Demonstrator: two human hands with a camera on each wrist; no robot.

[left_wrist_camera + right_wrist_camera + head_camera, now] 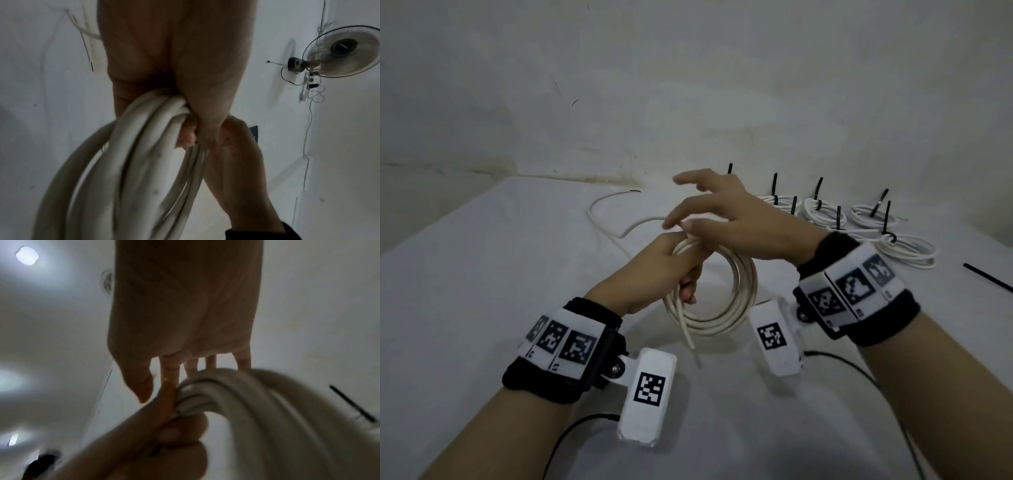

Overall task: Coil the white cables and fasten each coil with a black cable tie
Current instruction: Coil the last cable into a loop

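A coil of white cable (726,308) hangs above the white table (465,274), and my left hand (671,267) grips its upper left side with curled fingers. The wrist views show the same coil (123,162) (246,402) bunched in that fist. One short cable end (686,329) sticks down from the coil. The loose tail (616,219) runs back left across the table. My right hand (709,212) hovers just above the left, fingers spread and straight, holding nothing. A loose black cable tie (988,277) lies at the right edge.
Several finished white coils (825,212) with upright black ties (876,205) lie at the back right of the table. A wall stands close behind. Black camera leads (859,373) trail toward me from both wrists. A wall fan (341,50) shows in the left wrist view.
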